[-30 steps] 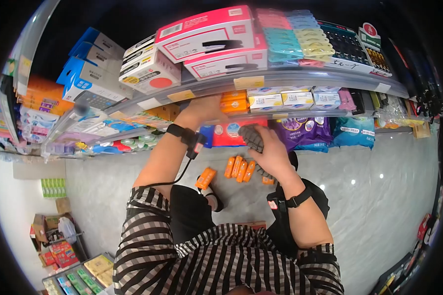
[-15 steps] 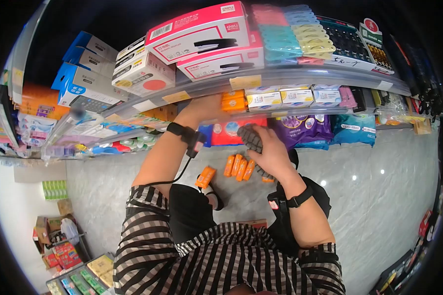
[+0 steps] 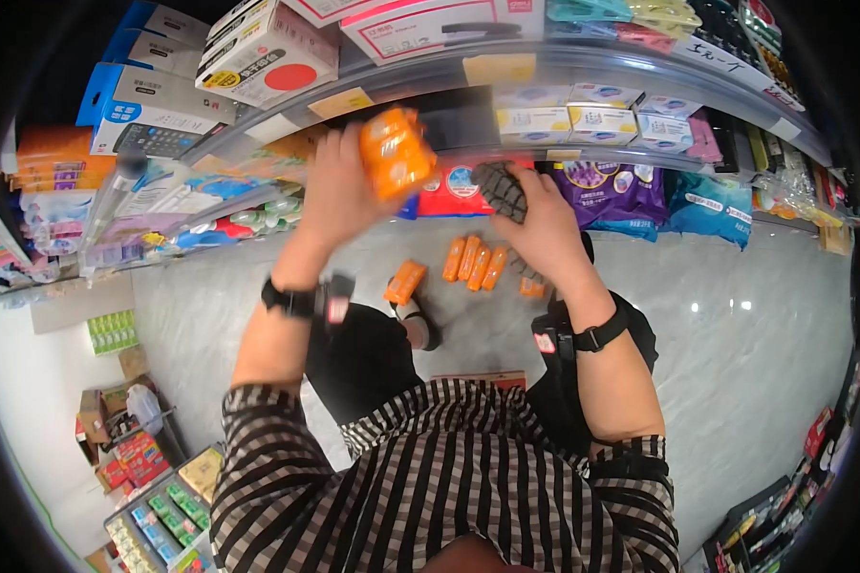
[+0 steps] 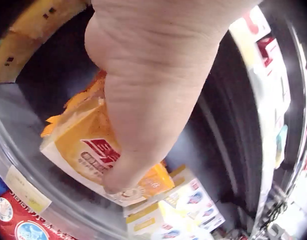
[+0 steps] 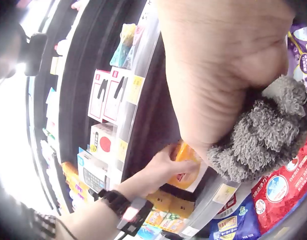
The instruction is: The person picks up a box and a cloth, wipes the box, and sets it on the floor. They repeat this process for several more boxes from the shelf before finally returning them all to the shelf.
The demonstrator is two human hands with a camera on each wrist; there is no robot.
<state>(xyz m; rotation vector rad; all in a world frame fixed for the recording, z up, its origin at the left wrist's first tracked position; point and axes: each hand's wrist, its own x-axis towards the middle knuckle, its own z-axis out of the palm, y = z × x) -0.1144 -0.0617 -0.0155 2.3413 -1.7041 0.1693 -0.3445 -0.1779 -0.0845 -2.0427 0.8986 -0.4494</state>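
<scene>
In the head view my left hand grips orange packs in front of the shelf. The left wrist view has the thumb of that hand pressed on an orange-and-white pack, its other fingers hidden. My right hand holds a ribbed grey cloth by the shelf's front edge; the fluffy cloth bunches under the hand in the right wrist view. Several orange packs stand in a row on the floor, with another orange pack to their left.
White-and-yellow boxes line the shelf, right of a dark bare stretch. Above are stapler boxes and a price-tagged shelf edge. Purple and teal bags sit below. Knees and a foot flank the floor packs.
My left hand has come out of the shelf with the orange packs that stood beside the white boxes. The right hand keeps hold of the cloth. The head view has shifted.
</scene>
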